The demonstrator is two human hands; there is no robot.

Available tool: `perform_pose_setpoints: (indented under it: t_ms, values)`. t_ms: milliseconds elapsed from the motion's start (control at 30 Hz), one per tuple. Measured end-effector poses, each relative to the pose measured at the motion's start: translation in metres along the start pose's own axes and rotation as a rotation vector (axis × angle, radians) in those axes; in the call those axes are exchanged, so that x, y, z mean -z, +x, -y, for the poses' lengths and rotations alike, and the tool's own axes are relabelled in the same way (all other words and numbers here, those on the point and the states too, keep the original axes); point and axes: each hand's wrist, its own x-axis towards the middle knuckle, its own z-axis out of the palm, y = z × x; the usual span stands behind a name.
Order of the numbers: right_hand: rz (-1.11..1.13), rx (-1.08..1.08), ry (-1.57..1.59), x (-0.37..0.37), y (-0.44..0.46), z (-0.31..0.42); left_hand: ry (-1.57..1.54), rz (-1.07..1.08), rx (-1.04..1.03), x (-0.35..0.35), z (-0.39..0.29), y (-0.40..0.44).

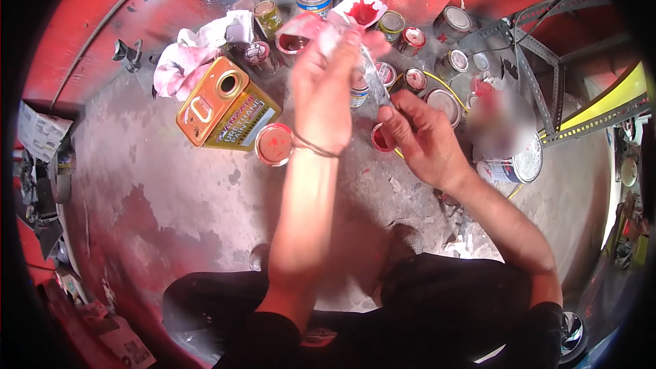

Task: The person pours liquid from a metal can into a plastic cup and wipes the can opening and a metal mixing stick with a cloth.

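Note:
My left hand (326, 78) is closed on a pink-stained white rag (304, 26), which bunches out around the fingers. A narrow grey, stick-like strip (374, 80) runs from beside the rag down to my right hand (427, 140). The thumb and fingers of that hand pinch its lower end. The strip's upper end is hidden by the rag and left hand. Below the hands stands a small can of red paint (384, 137). Behind the left hand is an open container with dark red liquid (294, 43). A white tub smeared with red paint (361, 12) sits further back.
A yellow rectangular paint tin (229, 106) with an open spout stands left, beside a round red-marked lid (274, 144). More stained cloth (184, 68) lies behind it. Several small cans line the red wall. At right are a large white bucket (527, 164) and a perforated metal frame (594, 119).

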Motion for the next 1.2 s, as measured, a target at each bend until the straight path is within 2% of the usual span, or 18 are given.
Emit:
perform_pose_setpoints:
  t_ms: [67,133,233,367,467,500,600,767,900,1000,1133,1200]
  values:
    - [0.023,-0.052,0.040,0.008,0.009,0.014,-0.066,0.042,0.011,-0.007,0.014,-0.016]
    - [0.029,-0.094,0.074,0.009,0.009,0.018,-0.026,-0.024,-0.005,-0.010,0.026,-0.029]
    - [0.041,-0.114,0.120,0.006,0.008,0.013,0.038,-0.065,-0.012,-0.005,0.019,-0.021]
    - [0.049,-0.124,0.217,-0.004,0.001,0.010,0.015,0.006,-0.089,0.008,-0.003,0.006]
    - [0.021,-0.100,0.268,0.006,0.013,0.016,0.215,0.054,-0.154,-0.002,0.019,-0.015]
    - [0.006,-0.097,0.289,0.010,0.014,0.014,0.212,-0.026,-0.157,-0.016,0.027,-0.030]
    - [-0.012,-0.034,0.138,0.002,0.002,0.009,0.090,-0.033,-0.054,-0.015,0.022,-0.037]
    - [0.057,-0.084,0.059,0.000,-0.011,0.003,0.061,-0.043,-0.112,0.013,0.002,0.002]
    - [0.070,-0.061,-0.002,0.008,-0.013,0.001,0.105,-0.111,-0.095,0.009,0.017,-0.019]
    - [0.060,-0.085,0.054,0.008,-0.012,-0.013,0.159,-0.093,-0.152,-0.001,0.040,-0.034]
    - [0.045,-0.191,0.211,0.017,-0.012,-0.010,-0.039,0.062,-0.048,-0.013,0.040,-0.047]
    - [0.054,-0.206,0.246,0.017,-0.013,-0.014,0.044,0.074,-0.063,-0.009,0.038,-0.041]
